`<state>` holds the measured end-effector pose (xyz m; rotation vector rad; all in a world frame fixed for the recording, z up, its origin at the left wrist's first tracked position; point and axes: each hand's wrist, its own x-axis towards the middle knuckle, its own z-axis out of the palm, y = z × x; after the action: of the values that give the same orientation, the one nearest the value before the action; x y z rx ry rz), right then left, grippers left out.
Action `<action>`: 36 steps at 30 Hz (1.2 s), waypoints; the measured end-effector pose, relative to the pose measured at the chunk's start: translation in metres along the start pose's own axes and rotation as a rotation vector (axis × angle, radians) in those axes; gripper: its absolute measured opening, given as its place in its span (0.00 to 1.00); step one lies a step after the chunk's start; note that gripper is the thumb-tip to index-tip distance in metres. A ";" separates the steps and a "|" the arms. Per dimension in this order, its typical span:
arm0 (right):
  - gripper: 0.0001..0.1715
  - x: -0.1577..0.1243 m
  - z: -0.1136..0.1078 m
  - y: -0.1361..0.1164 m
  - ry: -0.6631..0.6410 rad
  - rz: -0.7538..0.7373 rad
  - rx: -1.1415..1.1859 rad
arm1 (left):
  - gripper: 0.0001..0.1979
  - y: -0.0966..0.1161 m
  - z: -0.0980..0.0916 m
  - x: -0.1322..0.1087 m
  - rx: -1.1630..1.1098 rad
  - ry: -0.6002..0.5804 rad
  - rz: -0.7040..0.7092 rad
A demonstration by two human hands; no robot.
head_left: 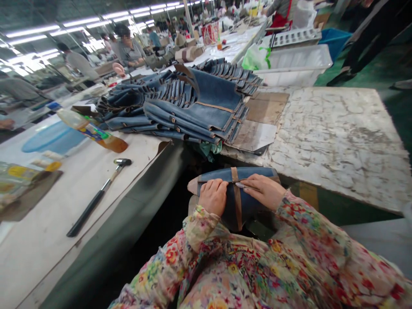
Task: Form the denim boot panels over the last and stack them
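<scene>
**Blue panel [241,214] with tan strap [237,201], held above my lap**
My left hand [213,197] grips it; my right hand [262,191] pinches a small metal tool [244,186]. A stack of strapped panels [206,98] lies ahead, on the mottled bench [334,141].

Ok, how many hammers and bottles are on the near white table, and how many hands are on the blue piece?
Hammers: 1 hammer
Bottles: 1 plastic bottle
Hands: 2, left hand and right hand, on the blue piece
Total: 4

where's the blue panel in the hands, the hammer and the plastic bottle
blue panel [249,212]: head view, on its blue face
hammer [85,214]: head view, on its black grip
plastic bottle [109,143]: head view, on its amber lower end
</scene>
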<state>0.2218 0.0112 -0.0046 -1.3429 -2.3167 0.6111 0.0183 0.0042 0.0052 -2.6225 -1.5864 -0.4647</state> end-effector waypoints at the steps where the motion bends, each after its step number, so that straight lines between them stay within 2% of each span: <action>1: 0.18 0.001 0.000 0.000 0.006 0.004 0.009 | 0.10 -0.001 0.000 -0.001 -0.001 -0.003 0.005; 9: 0.19 0.003 0.000 0.002 0.012 0.019 0.028 | 0.11 -0.006 0.001 -0.004 0.007 -0.002 0.021; 17: 0.20 0.003 -0.004 -0.003 -0.042 0.056 0.058 | 0.08 0.001 -0.002 0.010 0.094 -0.057 -0.053; 22: 0.20 0.002 -0.003 -0.005 -0.045 0.047 0.035 | 0.08 0.005 0.008 0.009 0.026 0.045 0.102; 25: 0.21 0.004 -0.002 -0.004 -0.053 0.056 0.053 | 0.10 0.005 0.013 0.006 -0.034 0.083 0.130; 29: 0.20 0.005 -0.002 -0.007 -0.071 0.060 0.002 | 0.09 0.003 0.012 0.007 -0.068 0.060 0.164; 36: 0.20 0.000 0.003 -0.017 0.005 0.111 -0.104 | 0.11 0.003 0.013 0.009 -0.057 0.039 0.254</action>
<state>0.2078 0.0034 0.0020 -1.5267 -2.3101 0.5261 0.0281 0.0131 -0.0044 -2.7852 -1.2224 -0.5466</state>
